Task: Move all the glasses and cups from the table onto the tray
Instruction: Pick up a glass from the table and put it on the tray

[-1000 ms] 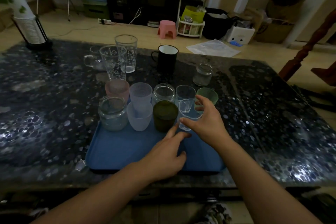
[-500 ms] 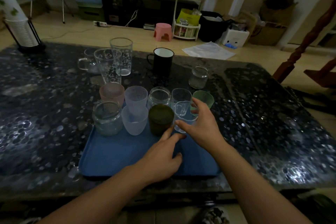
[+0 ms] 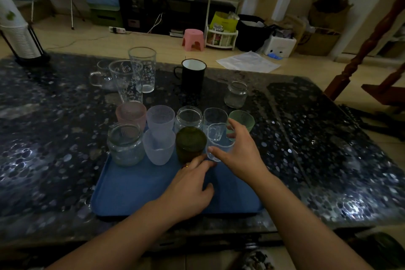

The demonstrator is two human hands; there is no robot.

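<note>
A dim room, seen from above a dark speckled stone bench [image 3: 54, 138]. A flat blue plastic tray [image 3: 135, 188] lies on the bench close to the viewer, and two bare forearms reach over it.

The right hand [image 3: 241, 153] wraps thumb and fingers around a small clear glass cup with a handle [image 3: 215, 138], grasping it at the far right part of the tray. The cup stands just beside a dark olive-green glass tumbler [image 3: 190, 144]. The left hand [image 3: 190, 190] lies over the tray with its fingers stretched forward, released and holding nothing; its fingertips are at the base of the green tumbler and the clear cup, and a ring shows on one finger.

Also gathered at the far end of the tray are a round clear glass jar [image 3: 125, 144], a frosted white cup [image 3: 158, 149], a frosted pink cup [image 3: 131, 114], a frosted lilac cup [image 3: 160, 118], a clear jar-shaped glass [image 3: 189, 117], a clear short glass [image 3: 215, 116] and a pale green frosted cup [image 3: 242, 119].

Beyond the tray, standing on the bench, are a black enamel mug with a white inside [image 3: 192, 76], a small clear glass jar [image 3: 236, 94], two tall clear glasses with cartoon cat prints [image 3: 142, 70] and a clear glass mug with a handle [image 3: 99, 76].
</note>
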